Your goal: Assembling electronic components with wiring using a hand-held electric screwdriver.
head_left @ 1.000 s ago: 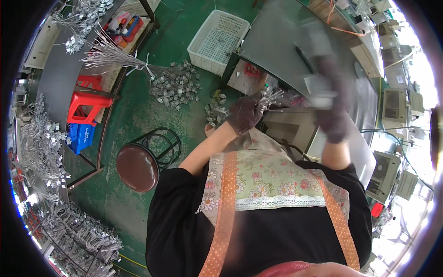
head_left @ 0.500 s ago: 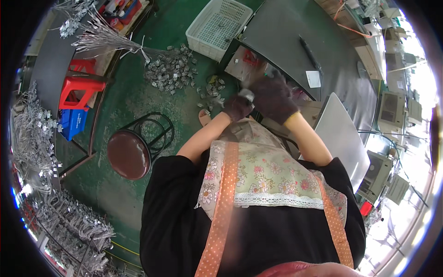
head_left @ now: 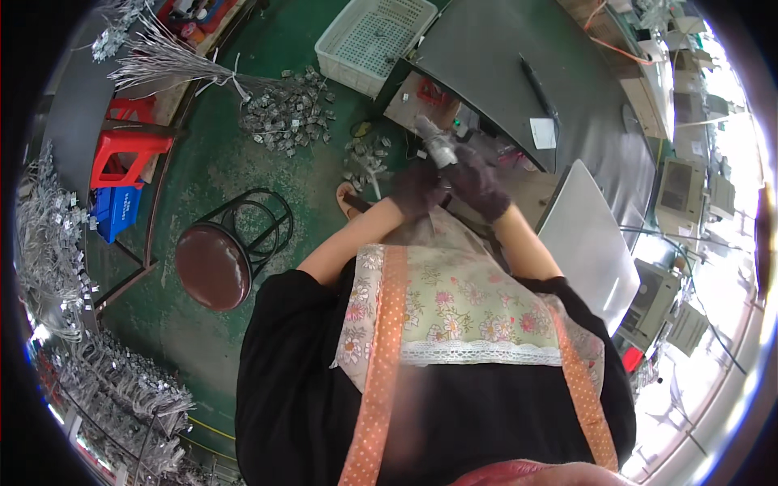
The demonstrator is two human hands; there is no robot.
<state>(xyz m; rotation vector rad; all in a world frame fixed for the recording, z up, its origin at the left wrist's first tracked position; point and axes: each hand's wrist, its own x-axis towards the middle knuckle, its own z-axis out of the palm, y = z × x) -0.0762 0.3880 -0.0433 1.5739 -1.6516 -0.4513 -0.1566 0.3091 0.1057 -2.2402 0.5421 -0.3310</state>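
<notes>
Head view: silvery bundle held off bench edge

Left hand: blurred; grip cannot be determined. Right hand, beside it, closed around the bundle. White card lies inside the bench's near edge, black tool just beyond. White basket stands by the left corner.

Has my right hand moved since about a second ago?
Yes, leftward, judged against the dark tabletop: your gloved right hand was over it then; now it is beyond its left edge, close to your gloved left hand.
</notes>
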